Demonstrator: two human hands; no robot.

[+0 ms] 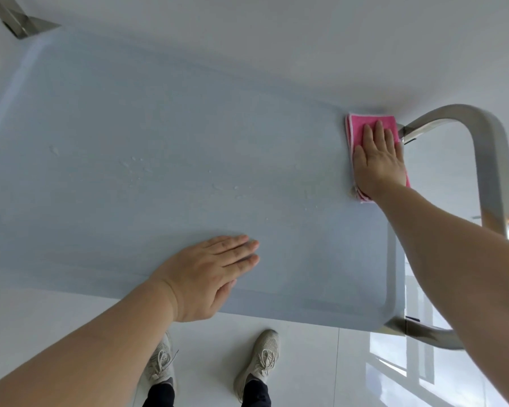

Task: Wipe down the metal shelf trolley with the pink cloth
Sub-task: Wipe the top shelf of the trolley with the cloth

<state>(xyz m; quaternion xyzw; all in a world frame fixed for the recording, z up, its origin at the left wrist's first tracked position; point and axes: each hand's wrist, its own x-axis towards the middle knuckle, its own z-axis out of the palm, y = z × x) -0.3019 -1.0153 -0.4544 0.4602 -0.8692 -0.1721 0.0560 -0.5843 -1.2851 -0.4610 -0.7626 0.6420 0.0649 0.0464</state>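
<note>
Broadly, the pale blue-grey top shelf of the metal trolley (165, 118) fills the view: smooth, rigid, glossy, with a raised rim; likely slick where the scattered water droplets (135, 165) sit mid-surface. Curved brushed-steel handle bar (488, 148) at the right end, probably the firmest place to steady or steer the trolley, which looks heavy enough to stay put under pressure. Left hand (209, 274) lies flat on the near edge, fingers straight and together, seemingly bracing. Right hand (376, 160) presses, fingers extended and flat, on the folded pink microfibre cloth (365, 124) in the far right corner, just beside the handle. Cloth looks soft, light, limp; best driven by palm pressure, not pinching.
</note>
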